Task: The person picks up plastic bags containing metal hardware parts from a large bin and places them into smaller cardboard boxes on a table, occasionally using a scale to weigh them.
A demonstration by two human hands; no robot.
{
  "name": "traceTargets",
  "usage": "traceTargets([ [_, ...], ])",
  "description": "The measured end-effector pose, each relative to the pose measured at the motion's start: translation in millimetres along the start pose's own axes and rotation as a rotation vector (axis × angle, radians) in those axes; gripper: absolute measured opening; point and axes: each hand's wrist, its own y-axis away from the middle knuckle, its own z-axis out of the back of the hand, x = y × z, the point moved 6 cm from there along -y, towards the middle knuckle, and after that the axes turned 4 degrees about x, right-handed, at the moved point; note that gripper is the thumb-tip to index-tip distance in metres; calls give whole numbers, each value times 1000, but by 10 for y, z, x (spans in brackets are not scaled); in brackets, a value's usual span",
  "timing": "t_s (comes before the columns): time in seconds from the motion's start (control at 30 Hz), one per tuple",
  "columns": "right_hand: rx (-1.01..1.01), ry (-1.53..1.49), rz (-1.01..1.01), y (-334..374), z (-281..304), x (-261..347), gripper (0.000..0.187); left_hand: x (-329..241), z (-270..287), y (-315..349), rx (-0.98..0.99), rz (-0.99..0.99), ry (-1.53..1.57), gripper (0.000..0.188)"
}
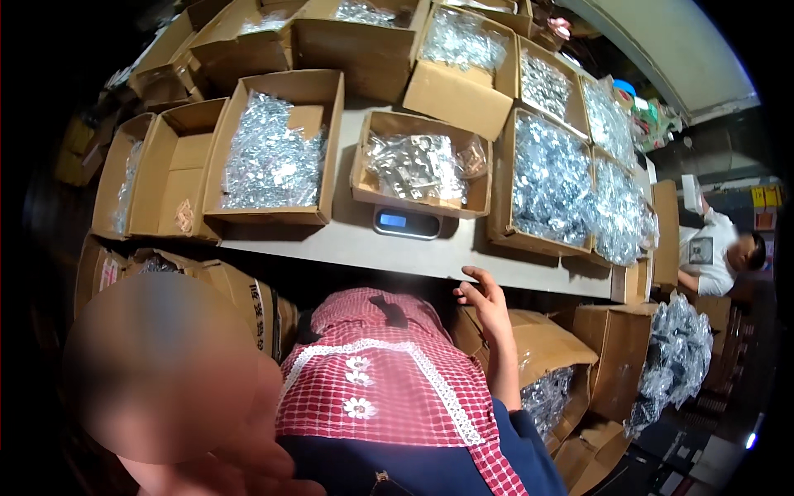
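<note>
My right hand [490, 307] is raised just off the near edge of the table [347, 256], fingers apart, holding nothing. Close to the camera at the lower left is my left hand [240, 459]. Much of it is blurred over, so its fingers and anything in them cannot be made out. In front of me a digital scale [408, 223] with a lit display peeks out from under a small cardboard box [422, 201]. Clear bags of silvery metal parts [418, 164] fill that box, with a bag of copper-coloured parts [472, 157] at its right end.
Left of the scale stands an open box of small clear packets [269, 157]; beside it, another box holds copper-coloured pieces [184, 216]. More filled boxes [550, 178] line the right and back. Cartons [608, 339] crowd below the table. A person in a white shirt [713, 248] is at far right.
</note>
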Motion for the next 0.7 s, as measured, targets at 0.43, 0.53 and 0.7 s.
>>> traceTargets([
  [0.43,-203,-286,-57,-937,197,-2,71,738,69,-27,217,457,53,13],
  [0.53,-258,-348,-68,-1269,92,155,94,1468,-151,-6,294,460,-220,27],
  [0.7,-223,-344,23,-1591,166,454,71,3243,-469,1112,664,861,-996,34],
])
